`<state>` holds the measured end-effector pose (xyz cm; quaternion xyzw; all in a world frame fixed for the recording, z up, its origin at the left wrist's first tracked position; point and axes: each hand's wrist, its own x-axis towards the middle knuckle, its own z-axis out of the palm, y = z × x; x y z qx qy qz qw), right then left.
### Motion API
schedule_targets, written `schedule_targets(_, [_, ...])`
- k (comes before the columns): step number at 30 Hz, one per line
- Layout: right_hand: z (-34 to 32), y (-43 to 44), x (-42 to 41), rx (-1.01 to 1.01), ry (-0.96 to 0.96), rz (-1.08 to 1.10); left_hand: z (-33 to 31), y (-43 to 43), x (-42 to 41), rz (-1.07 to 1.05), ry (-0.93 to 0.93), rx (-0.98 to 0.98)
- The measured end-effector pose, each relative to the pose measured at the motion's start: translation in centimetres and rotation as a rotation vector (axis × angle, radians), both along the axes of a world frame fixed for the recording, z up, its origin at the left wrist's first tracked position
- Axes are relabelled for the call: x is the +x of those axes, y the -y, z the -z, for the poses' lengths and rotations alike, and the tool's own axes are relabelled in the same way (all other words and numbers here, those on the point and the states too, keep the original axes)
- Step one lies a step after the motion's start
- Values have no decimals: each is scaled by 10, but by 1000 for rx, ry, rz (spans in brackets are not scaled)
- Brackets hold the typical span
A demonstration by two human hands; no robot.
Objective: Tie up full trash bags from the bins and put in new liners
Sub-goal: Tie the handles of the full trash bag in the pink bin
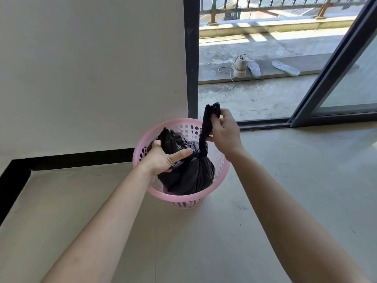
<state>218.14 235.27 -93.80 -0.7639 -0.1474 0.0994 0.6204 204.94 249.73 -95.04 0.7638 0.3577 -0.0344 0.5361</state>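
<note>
A pink perforated bin [140,152] stands on the floor by the wall. Inside it sits a black trash bag [191,176], bulging and gathered at the top. My left hand [163,160] grips one twisted flap of the bag near its neck, thumb pointing right. My right hand [224,133] pinches the other flap, a long twisted strip of black plastic [208,123] pulled up above the bin's far rim. The two flaps cross at the bag's neck [201,153].
A white wall with a black skirting strip [81,159] runs behind the bin. A dark door frame [191,58] and an open sliding glass door [330,82] lead to a balcony with a shoe [239,67] and two insoles. Bare concrete floor lies to the right.
</note>
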Motion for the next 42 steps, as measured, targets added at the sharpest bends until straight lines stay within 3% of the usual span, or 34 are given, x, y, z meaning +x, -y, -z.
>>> schedule_targets(3, [-4,0,0,145,-151,10,0,0,8,-110,182,-17])
schedule_targets(7, [-7,3,2,325,-381,42,-4,4,11,-131,492,-271])
schedule_targets(8, [-8,4,3,359,-426,46,-1,4,10,-103,469,-192])
schedule_targets(11, [-9,7,5,446,-528,55,19,-1,9,-42,201,351])
schedule_targets(13, [-9,8,5,478,-575,60,31,-4,8,3,128,501])
schedule_targets(18, [-6,6,5,393,-553,2,5,14,14,50,661,659])
schedule_targets(21, [-2,6,5,181,-465,-61,-12,28,18,-24,776,397])
schedule_targets(25, [7,11,5,-43,-491,-313,-8,19,26,-210,737,82])
schedule_targets(28, [16,12,0,-110,-492,-536,2,7,30,-405,690,-234])
schedule_targets(30, [28,6,-6,-123,-399,-561,5,5,29,-458,690,-388])
schedule_targets(33, [46,-6,-16,-144,-109,-353,6,1,24,-392,662,-289])
schedule_targets(36, [50,-9,-26,-78,-104,-206,-6,-1,18,-259,662,53])
schedule_targets(40, [37,-14,-33,-24,-49,-109,-28,6,16,-201,866,-51])
schedule_targets(42, [31,-13,-33,-25,25,-134,-29,7,19,-140,825,-156])
